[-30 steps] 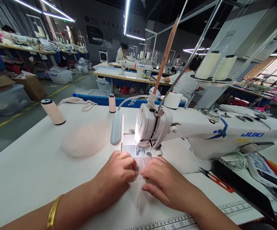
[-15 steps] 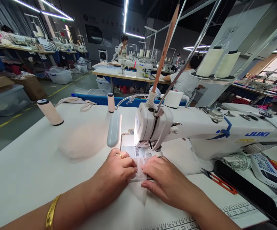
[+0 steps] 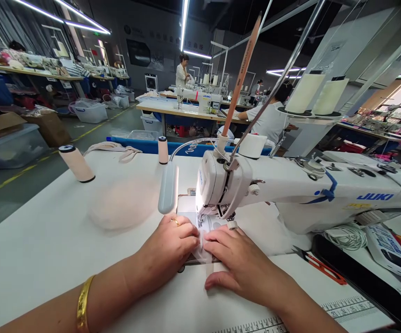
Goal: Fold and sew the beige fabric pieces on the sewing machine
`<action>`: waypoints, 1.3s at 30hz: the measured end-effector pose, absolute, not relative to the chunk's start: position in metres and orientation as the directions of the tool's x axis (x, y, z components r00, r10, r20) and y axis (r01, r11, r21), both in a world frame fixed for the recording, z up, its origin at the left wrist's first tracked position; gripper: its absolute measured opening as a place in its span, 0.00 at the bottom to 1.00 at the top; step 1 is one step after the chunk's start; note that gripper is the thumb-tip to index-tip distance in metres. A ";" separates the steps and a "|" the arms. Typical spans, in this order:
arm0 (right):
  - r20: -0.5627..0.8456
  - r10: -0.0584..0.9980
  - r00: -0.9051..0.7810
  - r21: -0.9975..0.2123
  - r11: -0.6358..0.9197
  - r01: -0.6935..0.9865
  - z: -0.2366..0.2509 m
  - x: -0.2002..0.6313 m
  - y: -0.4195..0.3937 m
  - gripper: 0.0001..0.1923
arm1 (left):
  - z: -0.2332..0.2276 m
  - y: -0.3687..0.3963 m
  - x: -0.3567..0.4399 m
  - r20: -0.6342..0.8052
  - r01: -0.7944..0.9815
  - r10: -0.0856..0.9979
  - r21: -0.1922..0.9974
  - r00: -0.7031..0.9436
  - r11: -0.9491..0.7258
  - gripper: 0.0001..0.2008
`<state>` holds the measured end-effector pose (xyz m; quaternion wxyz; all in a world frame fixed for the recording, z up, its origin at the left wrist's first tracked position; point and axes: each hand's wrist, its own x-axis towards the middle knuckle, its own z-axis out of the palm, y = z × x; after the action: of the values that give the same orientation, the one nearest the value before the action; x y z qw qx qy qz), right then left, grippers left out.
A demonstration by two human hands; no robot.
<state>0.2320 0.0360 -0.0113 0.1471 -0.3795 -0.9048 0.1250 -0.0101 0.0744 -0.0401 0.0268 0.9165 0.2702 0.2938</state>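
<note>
In the head view a white sewing machine (image 3: 259, 185) stands before me, its lit needle area (image 3: 200, 221) just beyond my fingertips. A strip of thin, sheer pale fabric (image 3: 203, 254) runs from the presser foot toward me, between my hands. My left hand (image 3: 171, 245) has its fingers curled and closed on the fabric's left side; the fingertips are partly hidden. Lying on the right side of the strip, my right hand (image 3: 240, 261) is open, its fingers stretched out and its thumb apart, nearer me.
A pale sheer piece (image 3: 124, 203) lies left, behind it thread spools (image 3: 77, 164). To the right are an orange-handled cutter (image 3: 325, 266), a black phone-like object (image 3: 360, 277) and coiled white cable (image 3: 346, 237). A ruler strip (image 3: 349, 306) edges the table. Co-workers sit and stand beyond.
The fabric has moved forward under the needle area, and both hands with it slightly. My right thumb has spread farther from its fingers. The camera view has shifted a little.
</note>
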 end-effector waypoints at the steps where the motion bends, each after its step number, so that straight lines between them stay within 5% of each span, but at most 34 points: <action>1: 0.184 0.725 -0.664 -0.329 0.682 0.653 -0.013 0.232 0.036 0.14 | -0.041 0.074 -0.010 0.516 0.470 0.515 0.227 0.685 -0.853 0.15; 3: 0.224 0.722 -0.655 -0.319 0.689 0.650 -0.017 0.232 0.038 0.05 | -0.044 0.075 -0.009 0.492 0.481 0.551 0.274 0.674 -0.833 0.17; 13: 0.387 0.820 -0.423 -0.539 0.573 0.618 -0.022 0.224 0.047 0.12 | -0.021 0.085 -0.003 0.319 0.539 0.692 0.451 0.647 -0.712 0.16; 17: 0.358 0.817 -0.453 -0.542 0.577 0.611 -0.022 0.226 0.047 0.14 | -0.022 0.085 -0.004 0.357 0.531 0.674 0.425 0.647 -0.734 0.15; 23: 0.235 0.698 -0.676 -0.384 0.706 0.595 -0.014 0.233 0.038 0.09 | -0.025 0.066 -0.009 0.427 0.436 0.542 0.325 0.724 -0.839 0.14; 39: 0.225 0.721 -0.656 -0.316 0.691 0.650 -0.018 0.227 0.041 0.07 | -0.026 0.076 -0.016 0.489 0.465 0.501 0.204 0.714 -0.861 0.15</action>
<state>0.2273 0.0410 -0.0175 0.1681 -0.3792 -0.9039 0.1043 -0.0165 0.0763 -0.0264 0.0332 0.9251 0.2611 0.2738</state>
